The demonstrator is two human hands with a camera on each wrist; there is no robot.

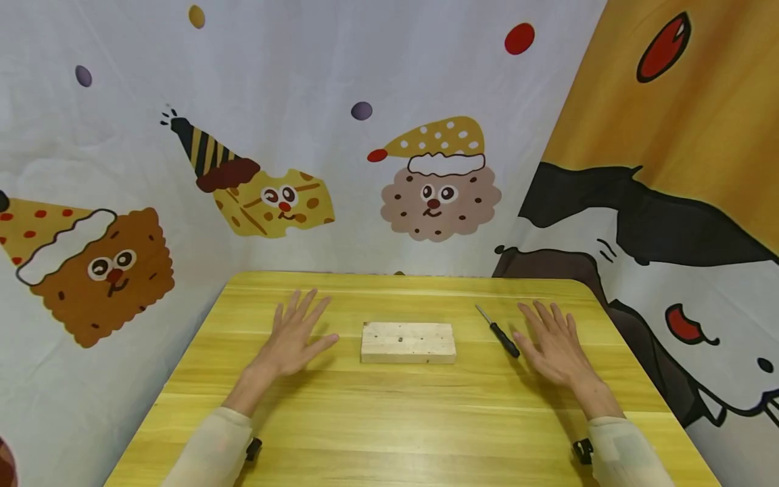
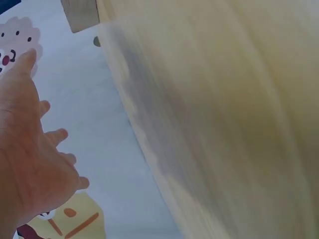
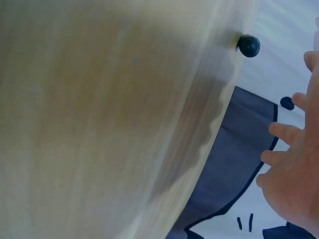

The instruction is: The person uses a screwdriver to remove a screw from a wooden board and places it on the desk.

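Observation:
In the head view a pale wooden block with small holes in its top lies flat between the two hands. A screwdriver with a black handle lies to its right, tip pointing away and to the left. My left hand, fingers spread, hovers left of the block and holds nothing. Spread as well and empty, my right hand is just right of the screwdriver handle. The left wrist view shows a corner of the block and the left hand; the right wrist view shows the handle's end and the right hand.
A yellow wood-grain table lies under everything, its far edge close to a white curtain with printed cartoon figures. On the right, an orange, black and white printed cloth hangs beside the table.

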